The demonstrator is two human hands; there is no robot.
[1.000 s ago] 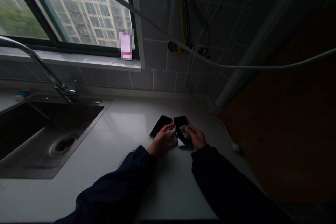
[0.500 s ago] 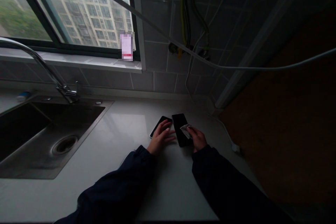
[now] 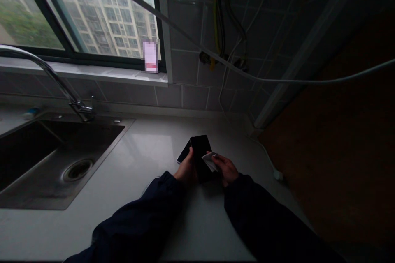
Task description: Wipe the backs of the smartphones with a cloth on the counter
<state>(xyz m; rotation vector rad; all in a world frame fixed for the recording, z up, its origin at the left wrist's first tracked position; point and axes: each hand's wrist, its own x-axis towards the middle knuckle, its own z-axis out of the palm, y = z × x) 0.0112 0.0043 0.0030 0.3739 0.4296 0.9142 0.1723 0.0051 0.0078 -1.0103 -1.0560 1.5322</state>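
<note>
Head view, places taken from the sink (image 3: 37, 197) set into the pale countertop (image 3: 148, 148).

Lying well right of the sink, near the far right end of the countertop: a dark phone (image 3: 201, 157), raised off the surface and being gripped along its left edge by the left hand (image 3: 186, 171), fingers curled around it, thumb on the near side. Showing its black screen to the camera, slightly tilted.

Peeking out just behind and left of that phone, on the sink side: a second phone (image 3: 184, 156), lying flat on the countertop (only a sliver with a light edge showing), untouched as far as can be told.

Pinching a small pale wipe (image 3: 210, 160) against the right edge of the held phone: the right hand (image 3: 226, 169), fingers closed on the wipe, farther from the sink than the left hand. Both forearms coming in from below in dark sleeves (image 3: 138, 222).

Rising at the back rim of the sink: a curved metal faucet (image 3: 55, 82), arching leftward out of frame. Sitting in the sink's floor: a round drain (image 3: 77, 170).

Running above and behind the sink: a window (image 3: 80, 12) with apartment blocks outside. Hanging on the tiled wall well right of the sink: cables (image 3: 222, 49), with a white cord (image 3: 265, 156) trailing down past the phones to the countertop's right edge.
</note>
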